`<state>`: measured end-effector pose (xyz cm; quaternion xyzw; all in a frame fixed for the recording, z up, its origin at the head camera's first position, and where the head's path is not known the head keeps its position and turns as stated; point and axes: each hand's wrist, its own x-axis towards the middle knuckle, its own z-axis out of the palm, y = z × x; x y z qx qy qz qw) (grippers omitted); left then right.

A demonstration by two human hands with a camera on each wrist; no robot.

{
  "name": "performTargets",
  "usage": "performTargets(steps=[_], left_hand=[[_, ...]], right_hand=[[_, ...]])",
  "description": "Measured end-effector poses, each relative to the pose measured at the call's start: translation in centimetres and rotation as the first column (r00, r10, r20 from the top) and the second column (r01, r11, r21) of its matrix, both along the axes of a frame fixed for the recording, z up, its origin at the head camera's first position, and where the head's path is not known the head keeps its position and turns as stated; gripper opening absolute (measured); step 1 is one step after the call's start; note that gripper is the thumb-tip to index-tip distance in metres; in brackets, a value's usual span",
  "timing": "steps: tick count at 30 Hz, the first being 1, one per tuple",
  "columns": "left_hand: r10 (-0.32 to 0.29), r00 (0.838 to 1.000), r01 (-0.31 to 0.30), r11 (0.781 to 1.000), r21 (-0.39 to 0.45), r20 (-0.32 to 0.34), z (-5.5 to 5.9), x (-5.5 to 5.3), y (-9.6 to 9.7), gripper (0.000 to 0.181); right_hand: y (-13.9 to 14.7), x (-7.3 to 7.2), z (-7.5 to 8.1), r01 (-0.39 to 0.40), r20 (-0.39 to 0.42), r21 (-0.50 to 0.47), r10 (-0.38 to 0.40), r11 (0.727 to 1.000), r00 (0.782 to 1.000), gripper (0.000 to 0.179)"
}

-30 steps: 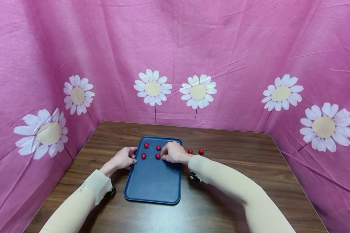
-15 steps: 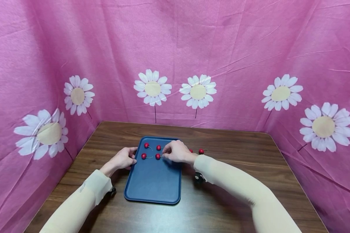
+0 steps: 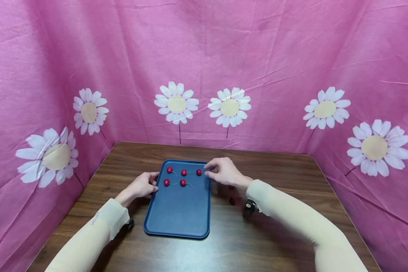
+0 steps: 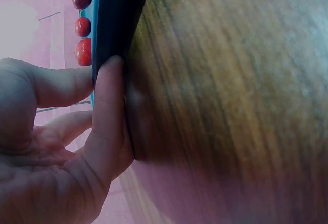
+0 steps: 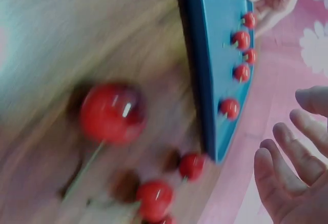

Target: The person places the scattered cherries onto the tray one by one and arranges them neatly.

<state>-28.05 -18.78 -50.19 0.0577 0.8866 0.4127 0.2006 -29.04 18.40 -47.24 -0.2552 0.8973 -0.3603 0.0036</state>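
Left hand (image 3: 142,186) pinches tray (image 3: 176,213) by edge, presumably steadying it. Right hand (image 3: 225,172) released, fingers parted. Five cherries (image 3: 184,172) on tray, left of right hand, seemingly spaced into rows; loose cherries (image 5: 113,114) below it.

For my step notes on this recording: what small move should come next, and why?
Probably lower the right hand to a loose cherry on the table and pinch it. Those fingers look empty in the right wrist view, while the tray holds a far row of three cherries but a nearer row of two. The left hand grips the tray's edge.
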Motion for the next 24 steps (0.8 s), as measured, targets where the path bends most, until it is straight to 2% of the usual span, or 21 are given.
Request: performTargets(steps=[5, 11, 18, 24], left_hand=[[-0.003, 1.000, 0.003, 1.000, 0.005, -0.006, -0.1, -0.2, -0.1, 0.074], [-0.006, 1.000, 0.006, 1.000, 0.011, -0.012, 0.1, -0.5, -0.2, 0.074], [-0.003, 1.000, 0.004, 1.000, 0.011, -0.015, 0.2, -0.5, -0.2, 0.074], [0.004, 1.000, -0.004, 1.000, 0.008, -0.001, 0.3, -0.4, -0.1, 0.073]], right_hand=[[2.7, -0.6, 0.0, 0.039, -0.037, -0.017, -0.040, 0.999, 0.999, 0.024], [5.8, -0.8, -0.5, 0.099, -0.033, -0.028, -0.100, 0.995, 0.994, 0.024], [9.0, -1.1, -2.1, 0.173, -0.028, 0.021, -0.172, 0.985, 0.985, 0.025], [10.8, -1.5, -2.9, 0.197, -0.006, 0.072, -0.197, 0.978, 0.980, 0.025]])
